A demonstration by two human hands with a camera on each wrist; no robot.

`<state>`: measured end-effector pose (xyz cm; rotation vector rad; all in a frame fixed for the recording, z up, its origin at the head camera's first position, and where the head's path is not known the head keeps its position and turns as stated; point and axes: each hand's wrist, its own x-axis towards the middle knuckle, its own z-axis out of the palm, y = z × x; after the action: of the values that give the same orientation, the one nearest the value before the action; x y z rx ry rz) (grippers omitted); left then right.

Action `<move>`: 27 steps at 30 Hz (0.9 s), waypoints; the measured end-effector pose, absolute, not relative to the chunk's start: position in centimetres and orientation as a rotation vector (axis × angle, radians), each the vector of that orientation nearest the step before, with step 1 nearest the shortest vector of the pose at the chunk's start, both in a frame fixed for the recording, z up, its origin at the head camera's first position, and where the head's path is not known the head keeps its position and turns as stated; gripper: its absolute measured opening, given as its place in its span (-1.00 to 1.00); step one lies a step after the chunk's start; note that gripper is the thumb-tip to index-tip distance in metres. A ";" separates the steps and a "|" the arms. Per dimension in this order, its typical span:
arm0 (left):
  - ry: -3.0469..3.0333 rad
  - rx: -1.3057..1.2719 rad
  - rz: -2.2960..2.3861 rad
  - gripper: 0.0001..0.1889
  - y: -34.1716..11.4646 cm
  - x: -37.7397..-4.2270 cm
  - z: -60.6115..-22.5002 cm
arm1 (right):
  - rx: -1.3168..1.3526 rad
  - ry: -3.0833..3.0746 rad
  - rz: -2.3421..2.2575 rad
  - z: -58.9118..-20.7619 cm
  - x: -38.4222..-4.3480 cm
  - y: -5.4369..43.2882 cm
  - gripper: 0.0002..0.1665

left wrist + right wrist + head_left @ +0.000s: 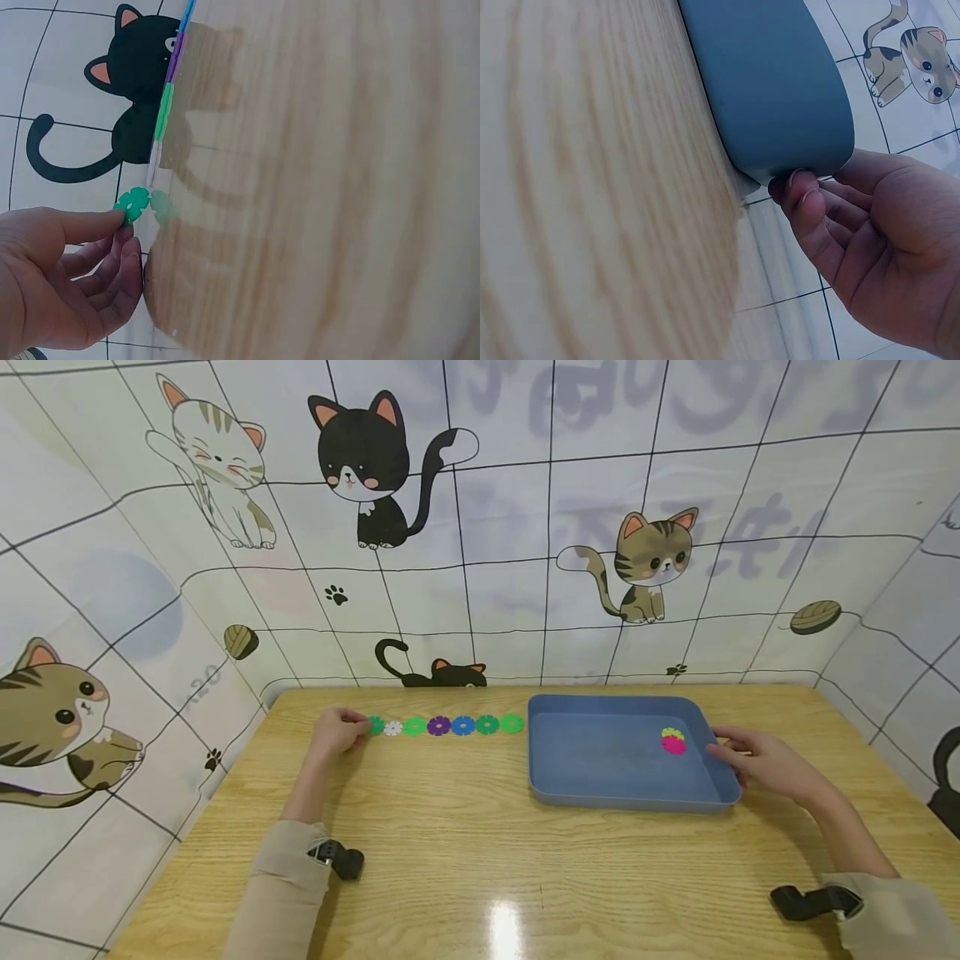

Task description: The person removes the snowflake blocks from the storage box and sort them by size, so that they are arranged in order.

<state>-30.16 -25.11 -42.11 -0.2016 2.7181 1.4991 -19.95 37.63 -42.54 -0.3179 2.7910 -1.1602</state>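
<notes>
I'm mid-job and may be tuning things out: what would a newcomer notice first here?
Probably the cartoon cats on the wall covering, the boldest being a black-and-white cat at upper left. Next, the row of colourful notched discs left of the blue tray, with the left hand pinching the green disc at its left end. Then the bright pink piece inside the tray, near the right hand.
</notes>
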 end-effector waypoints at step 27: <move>2.734 -0.195 1.399 -0.77 -25.4 -30.2 -42.2 | -0.303 2.781 -1.186 -42.9 -20.2 37.9 -0.31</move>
<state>-30.16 -25.38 -42.24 -0.1949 2.7341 1.3995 -20.16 37.88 -42.88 -0.3028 2.7814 -1.1858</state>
